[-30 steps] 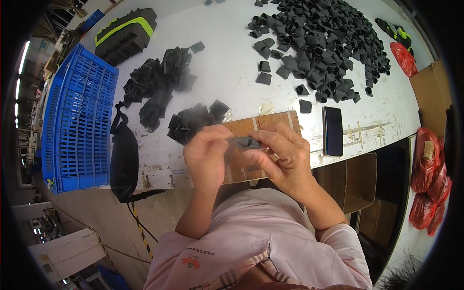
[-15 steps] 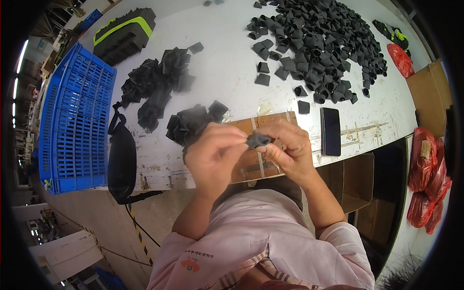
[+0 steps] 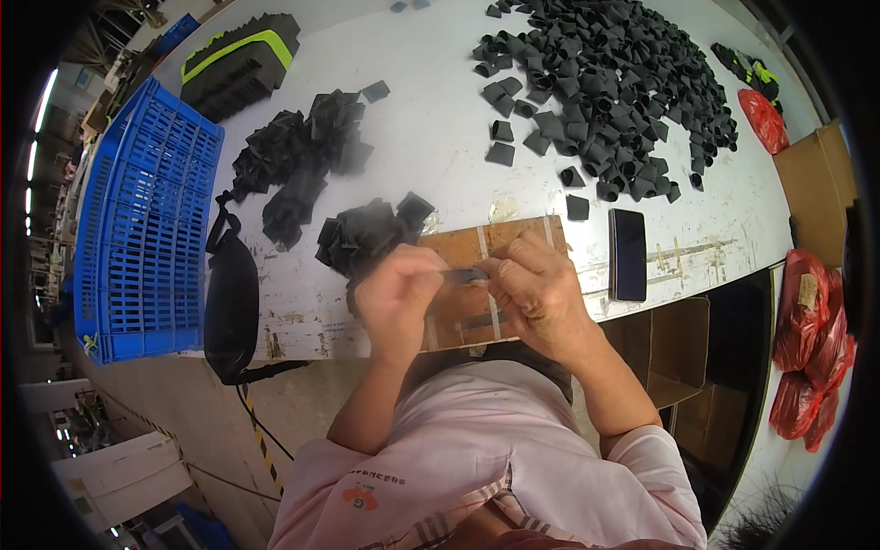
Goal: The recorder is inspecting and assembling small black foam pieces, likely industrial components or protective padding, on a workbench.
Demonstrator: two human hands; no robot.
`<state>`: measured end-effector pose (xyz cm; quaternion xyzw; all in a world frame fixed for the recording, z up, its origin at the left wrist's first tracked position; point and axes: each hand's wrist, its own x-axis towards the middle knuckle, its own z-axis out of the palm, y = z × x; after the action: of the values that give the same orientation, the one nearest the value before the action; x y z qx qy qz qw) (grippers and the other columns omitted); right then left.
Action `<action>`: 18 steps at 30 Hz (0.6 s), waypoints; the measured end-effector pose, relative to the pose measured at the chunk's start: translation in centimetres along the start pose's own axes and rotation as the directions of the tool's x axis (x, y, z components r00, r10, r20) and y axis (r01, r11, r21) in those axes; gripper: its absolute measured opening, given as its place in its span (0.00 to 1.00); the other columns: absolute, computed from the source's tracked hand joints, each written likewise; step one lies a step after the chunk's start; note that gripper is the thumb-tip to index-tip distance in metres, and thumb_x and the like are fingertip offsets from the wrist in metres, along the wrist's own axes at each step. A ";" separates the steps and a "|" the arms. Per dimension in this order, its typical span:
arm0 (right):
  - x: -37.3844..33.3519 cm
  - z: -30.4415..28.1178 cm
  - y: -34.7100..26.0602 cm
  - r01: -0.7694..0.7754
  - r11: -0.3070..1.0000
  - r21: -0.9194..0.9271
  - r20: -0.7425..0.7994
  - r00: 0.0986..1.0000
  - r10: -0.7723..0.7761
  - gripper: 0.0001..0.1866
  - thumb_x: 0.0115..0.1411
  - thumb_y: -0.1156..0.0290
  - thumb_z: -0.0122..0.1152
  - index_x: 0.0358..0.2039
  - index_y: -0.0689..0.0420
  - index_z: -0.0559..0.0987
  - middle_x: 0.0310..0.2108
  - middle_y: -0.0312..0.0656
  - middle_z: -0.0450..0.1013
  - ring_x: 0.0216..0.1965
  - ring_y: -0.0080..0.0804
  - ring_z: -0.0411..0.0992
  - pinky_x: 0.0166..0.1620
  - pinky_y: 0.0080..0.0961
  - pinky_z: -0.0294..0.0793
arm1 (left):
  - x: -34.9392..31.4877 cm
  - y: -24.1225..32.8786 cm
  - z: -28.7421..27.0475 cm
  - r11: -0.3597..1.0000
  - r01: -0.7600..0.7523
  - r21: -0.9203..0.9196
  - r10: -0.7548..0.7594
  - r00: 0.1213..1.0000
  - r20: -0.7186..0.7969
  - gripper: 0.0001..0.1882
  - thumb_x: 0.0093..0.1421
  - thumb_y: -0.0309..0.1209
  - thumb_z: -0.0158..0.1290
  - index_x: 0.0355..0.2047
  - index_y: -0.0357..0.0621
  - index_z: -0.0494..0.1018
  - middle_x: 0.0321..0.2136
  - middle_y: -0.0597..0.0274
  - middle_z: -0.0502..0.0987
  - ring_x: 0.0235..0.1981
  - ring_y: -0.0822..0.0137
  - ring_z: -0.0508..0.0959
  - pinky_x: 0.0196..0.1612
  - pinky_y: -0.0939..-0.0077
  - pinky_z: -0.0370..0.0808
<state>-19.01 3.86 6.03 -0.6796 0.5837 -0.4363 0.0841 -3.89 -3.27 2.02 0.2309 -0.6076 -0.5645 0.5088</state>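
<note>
A small black fabric piece (image 3: 465, 274) is stretched between my two hands, above a brown board (image 3: 458, 316) at the table's near edge. My left hand (image 3: 401, 295) pinches its left end, and my right hand (image 3: 534, 282) grips the other end with bent fingers. My fingers cover part of the piece. Just beyond my left hand lies a heap of flat black fabric pieces (image 3: 371, 234), with another heap (image 3: 298, 156) farther back on the left. A large pile of short black fabric tubes (image 3: 605, 92) spreads over the far right of the table.
On the left stand a blue plastic crate (image 3: 151, 229) and a black pouch (image 3: 231, 307). Behind them sits a black stack with a yellow-green band (image 3: 240, 69). A phone (image 3: 627, 255) lies right of the board. Red plastic bags (image 3: 807, 321) and a cardboard box (image 3: 811, 188) are at the right.
The black piece, bunched up before, now looks narrow and drawn out between my hands. My right hand has turned over it, and my left hand has shifted slightly down.
</note>
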 end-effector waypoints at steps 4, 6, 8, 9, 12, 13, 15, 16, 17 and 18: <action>-0.5 0.6 0.7 0.071 0.996 -0.054 -0.051 0.996 -0.073 0.10 0.37 0.84 0.61 0.25 0.65 0.74 0.23 0.43 0.68 0.24 0.37 0.65 0.24 0.28 0.65 | -0.3 0.1 0.3 1.000 -0.006 0.026 0.006 1.000 0.005 0.02 0.52 0.21 0.51 0.26 0.34 0.70 0.27 0.59 0.74 0.27 0.72 0.70 0.32 0.83 0.67; -0.5 0.8 0.7 0.084 0.993 -0.080 -0.072 0.993 -0.089 0.09 0.38 0.82 0.61 0.23 0.63 0.73 0.21 0.41 0.65 0.23 0.36 0.65 0.22 0.28 0.65 | -0.1 0.0 0.3 0.999 -0.010 0.033 0.010 1.000 0.018 0.02 0.52 0.21 0.51 0.26 0.34 0.70 0.27 0.59 0.74 0.27 0.73 0.71 0.32 0.83 0.67; -0.2 0.4 1.1 0.091 0.990 -0.107 -0.093 0.991 -0.101 0.08 0.38 0.80 0.60 0.21 0.61 0.72 0.18 0.39 0.61 0.23 0.35 0.64 0.19 0.28 0.64 | 0.4 -0.1 0.1 0.995 0.057 0.078 -0.060 0.997 0.038 0.03 0.53 0.22 0.52 0.26 0.34 0.71 0.27 0.59 0.74 0.27 0.75 0.71 0.32 0.83 0.68; 0.2 -0.3 1.4 0.065 0.998 -0.027 0.015 0.998 -0.064 0.06 0.43 0.79 0.60 0.23 0.63 0.73 0.20 0.40 0.65 0.23 0.34 0.64 0.22 0.26 0.65 | 0.7 -0.5 -0.3 0.982 0.124 0.144 -0.120 0.992 -0.040 0.03 0.53 0.23 0.52 0.27 0.34 0.71 0.26 0.60 0.74 0.27 0.75 0.71 0.32 0.83 0.68; 1.7 -3.5 2.2 -0.466 0.489 0.737 0.249 0.860 0.445 0.11 0.55 0.68 0.56 0.28 0.65 0.75 0.22 0.37 0.71 0.22 0.22 0.63 0.26 0.19 0.64 | 2.8 -4.0 -2.8 0.860 0.218 0.461 -0.143 0.971 -0.192 0.05 0.54 0.24 0.51 0.30 0.34 0.72 0.25 0.60 0.76 0.27 0.74 0.74 0.32 0.81 0.70; 2.5 -3.2 3.1 -0.417 0.564 0.713 0.092 0.853 0.514 0.14 0.56 0.65 0.55 0.30 0.66 0.76 0.22 0.36 0.71 0.21 0.18 0.62 0.26 0.17 0.63 | 3.8 -6.8 -4.1 0.827 0.168 0.537 -0.083 0.980 -0.179 0.06 0.53 0.24 0.51 0.32 0.34 0.71 0.26 0.55 0.76 0.26 0.66 0.76 0.31 0.77 0.71; 2.0 -2.4 4.6 -0.480 0.688 0.544 -0.061 0.795 0.603 0.18 0.57 0.60 0.53 0.35 0.66 0.76 0.21 0.35 0.70 0.20 0.15 0.62 0.25 0.11 0.61 | 6.0 -10.1 -4.8 0.556 0.105 0.825 -0.075 0.994 -0.076 0.15 0.50 0.28 0.53 0.38 0.35 0.69 0.32 0.46 0.73 0.35 0.50 0.73 0.39 0.61 0.69; 0.5 -1.5 4.9 -0.490 0.612 0.620 0.036 0.797 0.602 0.19 0.57 0.58 0.53 0.33 0.65 0.76 0.20 0.34 0.70 0.19 0.15 0.62 0.24 0.12 0.61 | 6.7 -10.5 -4.3 0.385 0.065 0.921 -0.063 0.997 -0.044 0.16 0.49 0.30 0.54 0.37 0.35 0.69 0.33 0.45 0.73 0.39 0.48 0.71 0.42 0.58 0.67; -0.6 -0.8 4.6 -0.531 0.555 0.641 0.108 0.778 0.619 0.19 0.58 0.58 0.53 0.32 0.65 0.76 0.19 0.33 0.69 0.19 0.15 0.62 0.24 0.12 0.61 | 7.7 -10.9 -3.9 0.290 0.156 0.944 -0.217 0.972 -0.094 0.17 0.50 0.30 0.54 0.38 0.33 0.69 0.34 0.45 0.73 0.41 0.47 0.71 0.44 0.59 0.67; -1.8 -0.3 4.3 -0.572 0.494 0.655 0.179 0.752 0.635 0.19 0.58 0.58 0.53 0.31 0.65 0.76 0.18 0.33 0.68 0.19 0.16 0.62 0.23 0.13 0.61 | 8.4 -10.9 -3.2 0.182 0.229 0.956 -0.364 0.919 -0.151 0.18 0.50 0.30 0.54 0.40 0.32 0.69 0.35 0.45 0.74 0.43 0.47 0.71 0.46 0.61 0.67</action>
<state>-22.18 4.20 2.64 -0.3333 0.5871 -0.5876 0.4461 -7.44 -14.70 -5.45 0.5737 -0.7934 -0.1735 0.1066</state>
